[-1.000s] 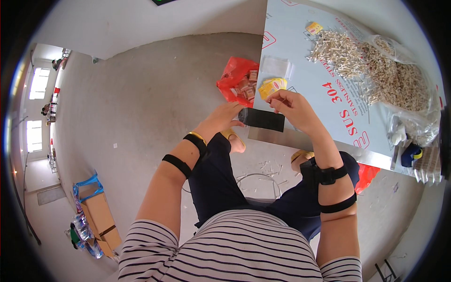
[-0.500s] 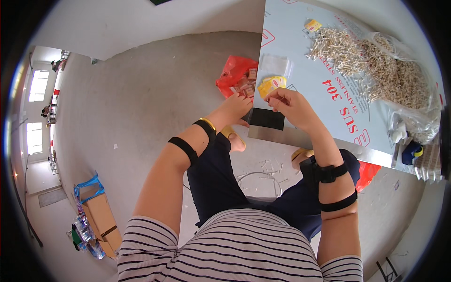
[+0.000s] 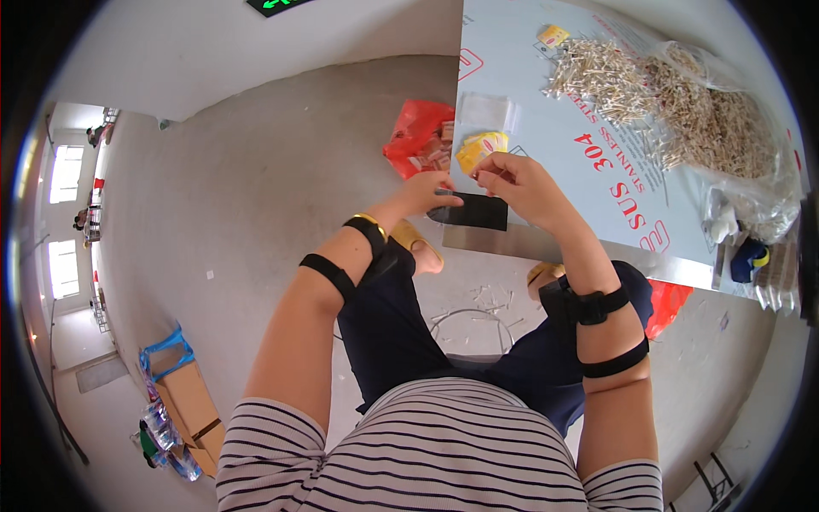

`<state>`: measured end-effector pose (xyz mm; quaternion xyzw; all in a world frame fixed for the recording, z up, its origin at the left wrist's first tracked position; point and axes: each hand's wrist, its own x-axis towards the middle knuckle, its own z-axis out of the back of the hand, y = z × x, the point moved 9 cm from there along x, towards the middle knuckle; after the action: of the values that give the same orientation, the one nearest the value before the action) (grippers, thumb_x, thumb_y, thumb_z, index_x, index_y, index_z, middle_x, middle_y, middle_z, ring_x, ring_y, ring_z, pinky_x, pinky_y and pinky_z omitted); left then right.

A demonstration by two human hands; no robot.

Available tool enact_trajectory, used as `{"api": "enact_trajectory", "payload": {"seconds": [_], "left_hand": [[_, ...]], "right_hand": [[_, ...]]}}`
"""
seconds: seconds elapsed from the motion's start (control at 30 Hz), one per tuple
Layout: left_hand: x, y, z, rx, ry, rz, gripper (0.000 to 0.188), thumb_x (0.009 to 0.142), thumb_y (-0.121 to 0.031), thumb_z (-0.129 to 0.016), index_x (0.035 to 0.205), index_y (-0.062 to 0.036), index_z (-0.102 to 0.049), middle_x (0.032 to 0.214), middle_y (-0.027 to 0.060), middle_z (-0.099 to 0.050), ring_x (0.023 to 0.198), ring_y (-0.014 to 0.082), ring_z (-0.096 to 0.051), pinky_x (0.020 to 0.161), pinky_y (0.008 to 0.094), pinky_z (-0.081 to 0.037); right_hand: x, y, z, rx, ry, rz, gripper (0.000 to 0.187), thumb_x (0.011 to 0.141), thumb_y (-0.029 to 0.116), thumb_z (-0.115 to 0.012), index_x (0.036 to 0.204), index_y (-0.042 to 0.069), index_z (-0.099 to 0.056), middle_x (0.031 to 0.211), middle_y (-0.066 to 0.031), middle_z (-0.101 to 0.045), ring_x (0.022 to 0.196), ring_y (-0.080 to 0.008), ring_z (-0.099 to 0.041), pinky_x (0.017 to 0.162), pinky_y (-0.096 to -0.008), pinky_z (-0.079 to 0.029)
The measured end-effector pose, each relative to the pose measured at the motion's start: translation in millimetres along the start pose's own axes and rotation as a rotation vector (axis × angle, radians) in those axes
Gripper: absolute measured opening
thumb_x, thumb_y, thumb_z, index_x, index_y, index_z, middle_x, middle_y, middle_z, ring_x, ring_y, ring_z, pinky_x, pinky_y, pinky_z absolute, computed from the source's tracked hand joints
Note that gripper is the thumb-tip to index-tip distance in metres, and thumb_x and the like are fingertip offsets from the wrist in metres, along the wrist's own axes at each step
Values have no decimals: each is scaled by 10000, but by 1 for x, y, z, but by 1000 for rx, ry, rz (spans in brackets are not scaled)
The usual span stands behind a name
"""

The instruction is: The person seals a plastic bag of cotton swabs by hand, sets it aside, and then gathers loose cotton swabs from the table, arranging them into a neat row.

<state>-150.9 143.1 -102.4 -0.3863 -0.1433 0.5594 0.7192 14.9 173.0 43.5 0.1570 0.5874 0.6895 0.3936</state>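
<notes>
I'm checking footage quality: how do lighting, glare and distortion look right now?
In the head view, the windows at far left wash out white, the clear plastic bag at right catches pale glare, the wall meets the floor in a bowed line, and the corners go black; the right hand looks fairly sharp.
</notes>
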Motion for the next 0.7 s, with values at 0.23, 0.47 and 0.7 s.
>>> {"api": "enact_trajectory", "payload": {"seconds": [0.23,0.47,0.7], "left_hand": [[-5,27,3,-105,219,288,417,810,-227,-855,1137,-61,-655,1013,38,-673,907,124,-603,796,308,-488],[-1,32,-18,-377,122,182,449,752,-272,-863,1095,-54,-673,1055,104,-709,983,219,-666,840,349,-523],[-33,-10,52,178,-371,154,507,794,-260,-835,1188,-56,-591,1117,144,-647,1085,314,-627,907,413,-509]], "right_hand": [[-5,-12,14,9,-80,13,271,956,254,-658,1039,0,-703,825,-104,-701,756,-175,-645,733,-315,-515],[-4,1,7,22,-57,62,266,958,247,-656,1044,0,-707,839,-103,-713,773,-176,-650,738,-320,-517],[-16,-5,30,-23,-77,-1,227,986,172,-625,1076,-25,-694,845,-10,-663,764,-92,-611,726,-255,-500]]}}
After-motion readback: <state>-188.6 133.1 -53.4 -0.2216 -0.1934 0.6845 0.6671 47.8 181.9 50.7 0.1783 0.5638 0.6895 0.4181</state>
